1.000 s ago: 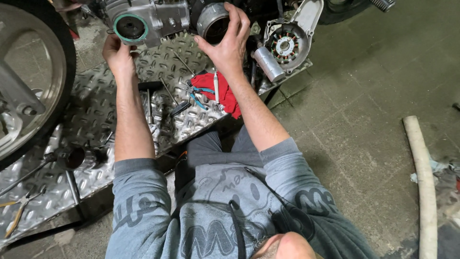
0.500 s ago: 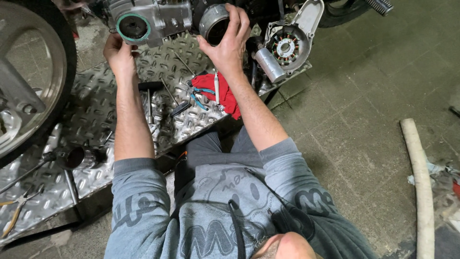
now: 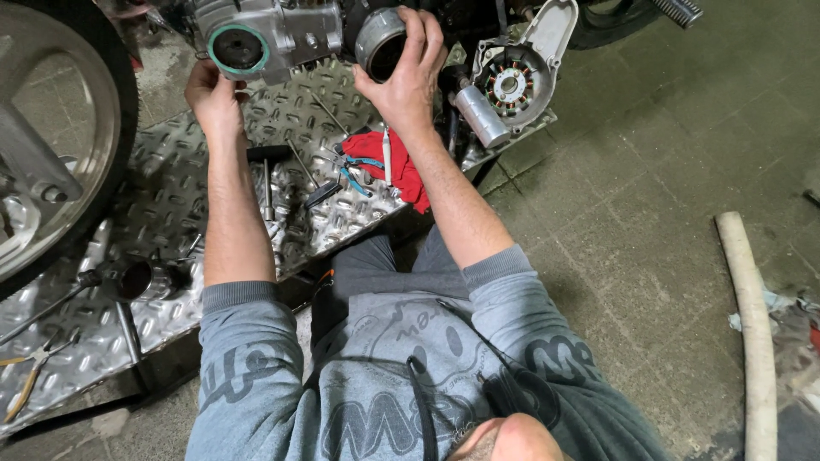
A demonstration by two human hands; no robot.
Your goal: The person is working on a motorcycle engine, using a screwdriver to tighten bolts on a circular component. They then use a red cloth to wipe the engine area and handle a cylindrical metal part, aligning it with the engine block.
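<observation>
A grey metal engine block [image 3: 282, 34] sits at the top of the view on a checker-plate stand [image 3: 171, 196]. It has a round opening with a green gasket ring [image 3: 237, 49]. My left hand [image 3: 213, 94] is under that opening, fingers against the block's lower edge. My right hand [image 3: 408, 72] grips a round metal cylinder [image 3: 380, 43] at the block's right side. To the right lies an open side cover with a copper-wound stator [image 3: 510, 85].
On the plate lie a red rag [image 3: 401, 166], blue-handled pliers [image 3: 359, 175], a hammer [image 3: 266, 175], a socket wrench [image 3: 128, 277] and yellow-handled pliers [image 3: 26, 388]. A wheel [image 3: 51, 145] stands at left. A pale hose [image 3: 752, 333] lies on the tiled floor at right.
Both hands stay on the engine in nearly the same places. The view has shifted only slightly.
</observation>
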